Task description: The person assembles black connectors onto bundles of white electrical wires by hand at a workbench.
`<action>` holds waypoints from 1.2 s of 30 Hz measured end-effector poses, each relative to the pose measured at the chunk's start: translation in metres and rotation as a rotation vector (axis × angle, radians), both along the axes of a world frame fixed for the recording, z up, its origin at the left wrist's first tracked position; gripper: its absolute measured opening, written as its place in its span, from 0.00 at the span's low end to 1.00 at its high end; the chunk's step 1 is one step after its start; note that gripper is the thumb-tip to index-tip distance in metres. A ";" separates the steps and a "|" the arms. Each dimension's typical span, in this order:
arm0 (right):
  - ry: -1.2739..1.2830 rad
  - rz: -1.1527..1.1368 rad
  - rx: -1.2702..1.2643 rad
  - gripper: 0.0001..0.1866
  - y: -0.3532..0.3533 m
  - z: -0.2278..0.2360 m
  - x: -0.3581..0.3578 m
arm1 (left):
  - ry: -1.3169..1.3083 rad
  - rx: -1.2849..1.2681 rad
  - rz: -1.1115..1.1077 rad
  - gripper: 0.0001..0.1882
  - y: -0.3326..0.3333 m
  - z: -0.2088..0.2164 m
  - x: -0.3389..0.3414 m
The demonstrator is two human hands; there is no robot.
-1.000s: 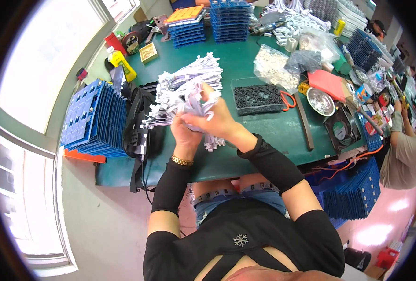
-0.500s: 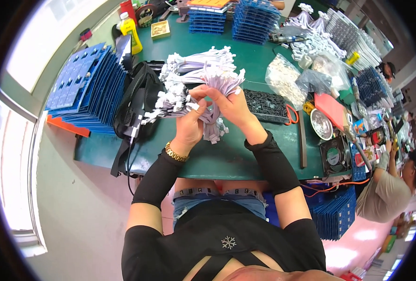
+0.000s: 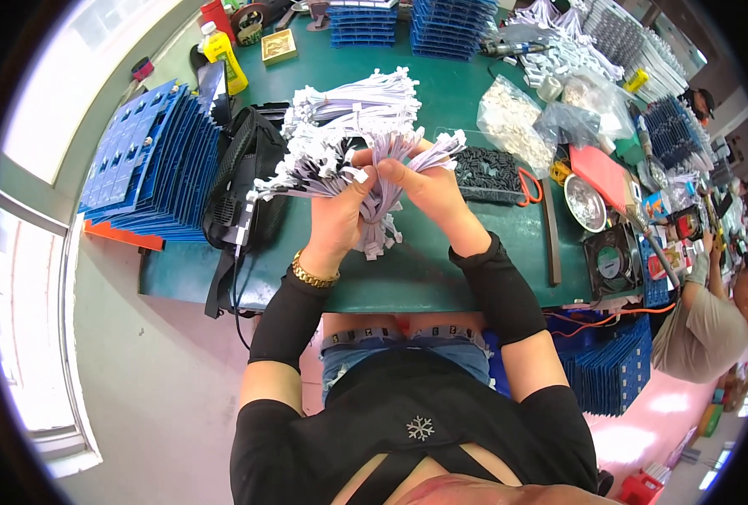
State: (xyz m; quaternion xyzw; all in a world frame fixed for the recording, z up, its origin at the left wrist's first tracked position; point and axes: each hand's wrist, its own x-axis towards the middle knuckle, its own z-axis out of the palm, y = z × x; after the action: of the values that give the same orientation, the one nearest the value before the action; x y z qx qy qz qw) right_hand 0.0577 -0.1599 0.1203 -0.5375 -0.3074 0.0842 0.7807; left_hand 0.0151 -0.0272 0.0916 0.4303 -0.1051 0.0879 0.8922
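Note:
Between my hands is a bundle of white ribbon cables (image 3: 382, 198) with small plug ends, fanned out above my fingers. My left hand (image 3: 338, 220) grips its left part, where plugs with dark tips spread outward. My right hand (image 3: 431, 192) is closed on the right part, and a few strands splay toward the upper right. Both thumbs meet at the middle of the bundle. Just beyond my hands, a pile of similar white cables (image 3: 357, 103) lies on the green table (image 3: 290, 282).
Right of my hands stands a clear tray of small black parts (image 3: 496, 175) beside orange-handled scissors (image 3: 529, 187). A bag of white pieces (image 3: 513, 126) lies behind it. At left are a black bag (image 3: 247, 181) and stacked blue boards (image 3: 142, 168). A person (image 3: 710, 332) sits far right.
The bundle's right strands have spread out to the right, apart from the rest. My right hand has shifted slightly right. The whole view has moved a little.

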 end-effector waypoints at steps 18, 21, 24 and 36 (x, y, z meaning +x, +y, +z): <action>0.224 0.027 0.128 0.23 -0.004 -0.029 -0.001 | -0.102 0.515 0.135 0.15 0.000 0.003 -0.007; 0.234 0.172 0.161 0.36 -0.021 -0.025 -0.002 | -0.054 0.476 0.080 0.14 0.000 0.014 -0.011; 0.134 0.312 0.119 0.46 -0.042 -0.031 -0.007 | 0.020 0.341 -0.148 0.16 0.005 0.019 -0.009; -0.274 -0.332 -1.058 0.14 -0.136 -0.038 0.063 | 0.025 0.408 -0.215 0.14 0.002 -0.001 -0.006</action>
State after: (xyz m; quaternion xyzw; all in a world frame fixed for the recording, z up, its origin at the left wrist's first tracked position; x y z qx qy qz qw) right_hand 0.1210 -0.2959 0.0822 -0.9024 -0.2332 0.0322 0.3608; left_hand 0.0089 -0.0250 0.0902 0.5890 -0.1548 -0.0360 0.7924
